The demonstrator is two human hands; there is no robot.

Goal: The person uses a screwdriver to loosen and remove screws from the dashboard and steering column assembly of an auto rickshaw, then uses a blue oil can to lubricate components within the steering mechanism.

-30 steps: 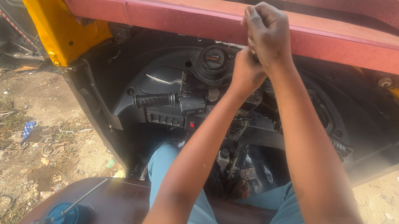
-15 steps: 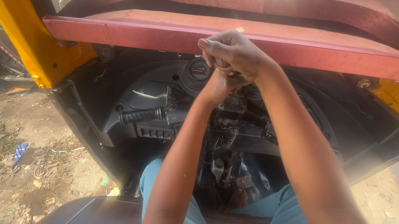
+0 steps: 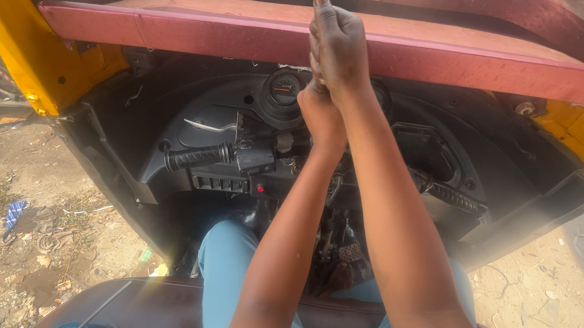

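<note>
Our right hand (image 3: pixel 338 45) is raised in front of the red padded bar (image 3: pixel 175 30), fingers straight and pressed together, edge-on to us. Our left hand (image 3: pixel 321 112) sits just below it, touching its heel; whether the left fingers are curled around anything we cannot tell, since the right hand and wrist cover them. Neither hand clearly grips a thing.

Both forearms reach forward from our lap, over the blue trousers (image 3: pixel 222 259) and the dark brown seat (image 3: pixel 143 308).

Behind the hands is the black dashboard (image 3: pixel 419 142) with a round gauge (image 3: pixel 284 90) just left of our left hand. The handlebar's left grip (image 3: pixel 198 155) sticks out to the left, with a silver lever (image 3: pixel 212 125) above it and a switch box (image 3: pixel 256 158) beside it; the right grip (image 3: pixel 453 195) shows past our right forearm.

Yellow frame (image 3: pixel 17 37) stands on both sides. Dirt ground (image 3: pixel 4 182) with scraps lies to the left.
</note>
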